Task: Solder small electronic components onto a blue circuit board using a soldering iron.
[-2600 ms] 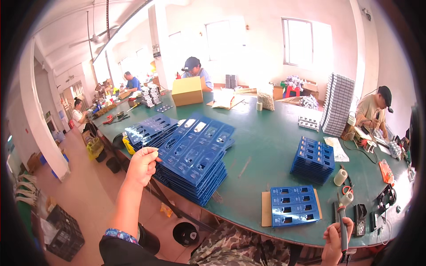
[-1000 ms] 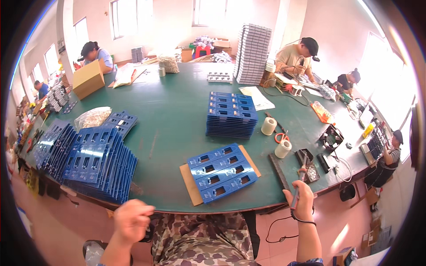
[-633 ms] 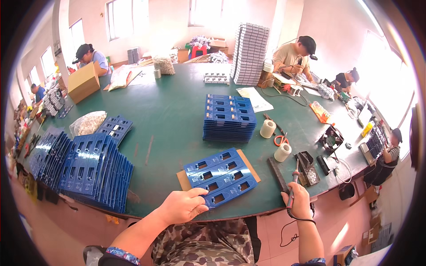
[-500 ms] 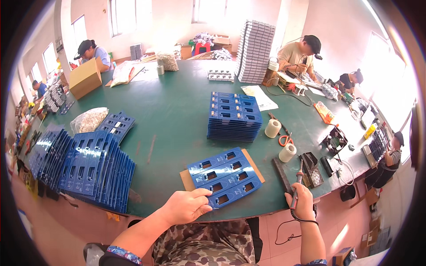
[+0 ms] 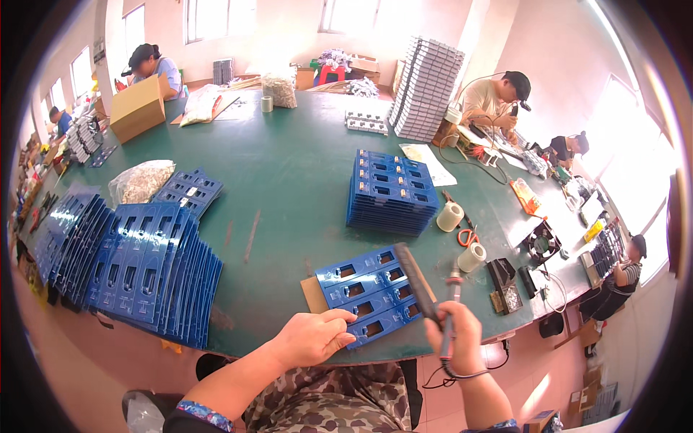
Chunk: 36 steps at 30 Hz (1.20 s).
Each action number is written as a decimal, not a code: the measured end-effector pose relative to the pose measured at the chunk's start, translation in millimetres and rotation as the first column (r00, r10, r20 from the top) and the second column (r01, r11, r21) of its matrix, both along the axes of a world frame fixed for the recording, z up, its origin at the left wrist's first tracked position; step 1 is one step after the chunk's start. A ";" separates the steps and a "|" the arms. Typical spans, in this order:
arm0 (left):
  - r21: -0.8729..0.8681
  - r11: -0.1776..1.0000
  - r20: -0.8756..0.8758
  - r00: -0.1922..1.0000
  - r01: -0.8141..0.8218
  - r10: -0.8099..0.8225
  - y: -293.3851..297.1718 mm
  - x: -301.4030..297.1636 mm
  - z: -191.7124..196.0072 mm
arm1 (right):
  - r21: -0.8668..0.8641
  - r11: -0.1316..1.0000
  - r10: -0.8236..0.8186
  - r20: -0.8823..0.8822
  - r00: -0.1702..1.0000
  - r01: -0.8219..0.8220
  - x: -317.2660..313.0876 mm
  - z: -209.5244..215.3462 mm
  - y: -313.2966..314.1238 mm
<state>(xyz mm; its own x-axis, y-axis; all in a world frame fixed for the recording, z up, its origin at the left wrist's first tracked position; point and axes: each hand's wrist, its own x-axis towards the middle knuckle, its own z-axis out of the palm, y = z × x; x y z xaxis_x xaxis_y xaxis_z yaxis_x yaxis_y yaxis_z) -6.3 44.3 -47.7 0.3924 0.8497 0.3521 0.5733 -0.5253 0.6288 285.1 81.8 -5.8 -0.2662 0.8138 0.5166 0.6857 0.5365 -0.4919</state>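
A blue circuit-board panel (image 5: 377, 280) with rectangular cut-outs lies on brown cardboard (image 5: 311, 296) near the table's front edge. My left hand (image 5: 315, 338) grips its near left corner between thumb and fingers. In my closed right hand (image 5: 460, 336) is a soldering iron (image 5: 453, 290), tip upward, its cord trailing below. The same hand also holds a long dark bar (image 5: 413, 280), blurred by motion, slanting over the panel's right side; its exact kind I cannot make out. Beyond the panel stands a neat stack of blue panels (image 5: 393, 209), the top one carrying small parts.
Stacked blue panels (image 5: 137, 267) lean at left beside a bag of small parts (image 5: 141, 185). Tape rolls (image 5: 472, 257), orange-handled scissors (image 5: 468, 237), a black tray (image 5: 505, 286) and a fan (image 5: 541, 242) sit at right. Co-workers (image 5: 498, 97) sit around the table (image 5: 281, 195).
My right hand has moved left and picked up the dark bar from the table, with the soldering iron still in it. My left hand stays on the panel's corner. The view has shifted slightly.
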 end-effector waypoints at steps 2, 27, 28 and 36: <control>-0.024 1.000 0.001 1.000 0.000 0.000 0.3 -0.5 1.0 | 0.003 0.998 0.068 0.045 0.997 -0.068 -34.7 6.9 0.3; -0.011 0.999 0.082 0.996 0.037 -0.036 3.0 -4.9 0.9 | 0.017 0.993 0.117 0.087 0.989 -0.119 -84.9 -11.0 3.3; -0.024 0.998 0.098 0.994 0.052 -0.050 3.3 -4.0 2.6 | 0.066 0.991 0.120 -0.011 0.993 -0.119 -79.7 -9.5 4.1; -0.176 0.981 0.175 0.983 0.079 -0.048 -7.5 1.6 25.8 | -0.106 0.803 0.430 -0.577 0.694 -0.586 -83.4 20.2 -15.5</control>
